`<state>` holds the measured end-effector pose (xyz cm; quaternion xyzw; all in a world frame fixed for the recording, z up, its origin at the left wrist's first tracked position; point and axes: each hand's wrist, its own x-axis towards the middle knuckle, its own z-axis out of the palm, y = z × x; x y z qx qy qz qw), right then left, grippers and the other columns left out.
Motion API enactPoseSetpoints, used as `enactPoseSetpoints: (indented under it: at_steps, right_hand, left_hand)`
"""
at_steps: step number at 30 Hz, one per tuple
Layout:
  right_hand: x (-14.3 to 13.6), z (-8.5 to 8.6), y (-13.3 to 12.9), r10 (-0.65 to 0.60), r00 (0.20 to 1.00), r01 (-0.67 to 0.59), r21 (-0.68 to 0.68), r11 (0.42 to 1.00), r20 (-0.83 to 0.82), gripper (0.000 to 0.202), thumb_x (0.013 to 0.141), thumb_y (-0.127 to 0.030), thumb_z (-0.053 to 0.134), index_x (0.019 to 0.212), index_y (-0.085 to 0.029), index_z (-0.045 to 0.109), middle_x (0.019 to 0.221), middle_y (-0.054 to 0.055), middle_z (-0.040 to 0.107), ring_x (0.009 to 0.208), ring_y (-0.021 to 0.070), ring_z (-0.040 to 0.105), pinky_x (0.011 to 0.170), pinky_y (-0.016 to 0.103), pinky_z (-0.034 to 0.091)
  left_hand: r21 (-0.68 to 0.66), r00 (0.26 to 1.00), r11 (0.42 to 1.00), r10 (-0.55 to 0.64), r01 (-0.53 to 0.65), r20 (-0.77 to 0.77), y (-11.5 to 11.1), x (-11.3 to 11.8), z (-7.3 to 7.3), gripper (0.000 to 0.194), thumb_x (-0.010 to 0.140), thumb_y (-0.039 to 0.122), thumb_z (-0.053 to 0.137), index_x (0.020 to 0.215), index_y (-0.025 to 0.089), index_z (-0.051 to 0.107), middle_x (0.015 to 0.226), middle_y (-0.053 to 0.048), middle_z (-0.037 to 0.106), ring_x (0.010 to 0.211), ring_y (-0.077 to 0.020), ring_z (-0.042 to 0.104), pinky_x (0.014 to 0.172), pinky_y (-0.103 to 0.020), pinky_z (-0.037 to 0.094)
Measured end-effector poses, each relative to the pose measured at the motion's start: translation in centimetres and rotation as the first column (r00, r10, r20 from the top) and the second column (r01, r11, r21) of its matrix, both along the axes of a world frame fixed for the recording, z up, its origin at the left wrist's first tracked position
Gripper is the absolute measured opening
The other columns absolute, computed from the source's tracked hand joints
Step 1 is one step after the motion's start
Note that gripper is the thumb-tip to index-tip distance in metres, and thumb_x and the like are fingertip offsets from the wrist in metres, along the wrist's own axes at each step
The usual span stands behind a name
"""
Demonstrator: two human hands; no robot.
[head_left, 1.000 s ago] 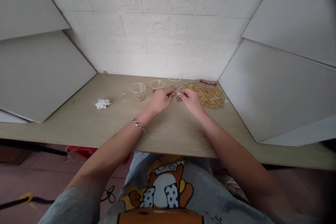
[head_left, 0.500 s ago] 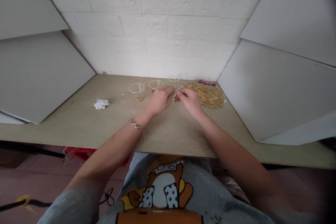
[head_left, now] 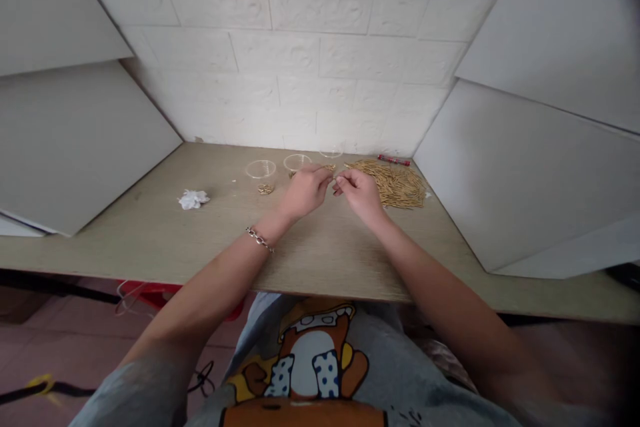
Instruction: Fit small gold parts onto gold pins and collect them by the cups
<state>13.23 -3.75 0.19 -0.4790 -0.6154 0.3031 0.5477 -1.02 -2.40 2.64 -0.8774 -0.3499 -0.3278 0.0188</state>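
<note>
My left hand [head_left: 309, 188] and my right hand [head_left: 361, 191] meet fingertip to fingertip just above the table. Both are closed in a pinch, and whatever sits between the fingers is too small to make out. Right beside my right hand spreads a pile of thin gold-coloured sticks [head_left: 400, 185]. A few small gold pieces [head_left: 329, 167] lie behind my fingers. To the left of my left hand is a little heap of gold pieces [head_left: 265, 189]. A chain bracelet [head_left: 259, 240] circles my left wrist.
Clear round plastic tubs [head_left: 261, 169] stand along the back of the wooden table [head_left: 330, 253]. Crumpled white tissue [head_left: 193, 199] lies at left, a red pen-like tube [head_left: 394, 160] at back right. White panels [head_left: 540, 180] flank both sides; a white brick-patterned wall [head_left: 295, 53] closes the back.
My hands stay pinched together in nearly the same place. The view has shifted very slightly; nothing on the table has visibly moved.
</note>
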Motion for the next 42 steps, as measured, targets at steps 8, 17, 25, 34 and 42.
enactPoseSetpoints:
  at_steps: [8, 17, 25, 34, 42]
  right_hand:
    - [-0.2, -0.3, -0.3, -0.152, 0.971, 0.139, 0.079, 0.987, 0.187, 0.009, 0.077, -0.024, 0.047, 0.071, -0.018, 0.052, 0.062, 0.001, 0.060, 0.056, 0.0135, 0.057, 0.059, 0.029, 0.044]
    - [-0.2, -0.5, 0.0, -0.126, 0.972, 0.113, 0.078, 0.991, 0.200, 0.008, 0.077, -0.023, 0.046, 0.074, -0.019, 0.051, 0.064, 0.001, 0.061, 0.059, 0.0138, 0.058, 0.062, 0.029, 0.044]
    - [0.0, -0.5, 0.1, -0.086, 0.977, 0.077, 0.055, 0.995, 0.196, 0.006, 0.077, -0.021, 0.046, 0.072, -0.019, 0.050, 0.064, 0.000, 0.060, 0.058, 0.0127, 0.058, 0.060, 0.028, 0.044]
    - [0.4, -0.6, 0.5, 0.036, 0.994, -0.041, 0.046, 0.998, 0.101, 0.009, 0.077, -0.025, 0.046, 0.072, -0.019, 0.049, 0.062, 0.000, 0.059, 0.057, 0.0121, 0.057, 0.058, 0.027, 0.044]
    - [0.8, -0.1, 0.6, 0.092, 0.991, -0.092, 0.002, 0.996, 0.094, 0.008, 0.076, -0.024, 0.046, 0.070, -0.018, 0.048, 0.062, 0.000, 0.059, 0.054, 0.0118, 0.057, 0.058, 0.027, 0.044]
  left_hand:
    - [-0.040, 1.000, 0.999, 0.016, -0.016, 0.003, 0.0, 0.1, -0.2, 0.024, 0.083, 0.015, 0.037, 0.077, 0.013, 0.060, 0.074, -0.007, 0.060, 0.073, -0.0151, 0.053, 0.068, -0.027, 0.041]
    - [-0.106, 0.999, 0.994, 0.002, 0.002, 0.042, 0.1, 0.2, -0.1, 0.023, 0.082, 0.014, 0.038, 0.076, 0.013, 0.060, 0.076, -0.006, 0.062, 0.074, -0.0152, 0.054, 0.069, -0.027, 0.041]
    - [-0.149, 0.999, 0.989, 0.007, -0.001, 0.035, 0.5, 0.0, -0.2, 0.022, 0.081, 0.015, 0.039, 0.073, 0.014, 0.060, 0.075, -0.005, 0.062, 0.073, -0.0151, 0.054, 0.068, -0.027, 0.041]
    - [-0.167, 0.995, 0.986, 0.006, 0.010, 0.098, 0.2, -0.1, 0.1, 0.022, 0.080, 0.017, 0.041, 0.072, 0.015, 0.061, 0.073, -0.004, 0.063, 0.069, -0.0131, 0.054, 0.065, -0.025, 0.041]
    - [-0.148, 0.999, 0.989, -0.012, 0.020, 0.053, 0.4, 0.0, 0.1, 0.022, 0.080, 0.015, 0.040, 0.074, 0.014, 0.061, 0.076, -0.005, 0.063, 0.073, -0.0146, 0.055, 0.068, -0.026, 0.042]
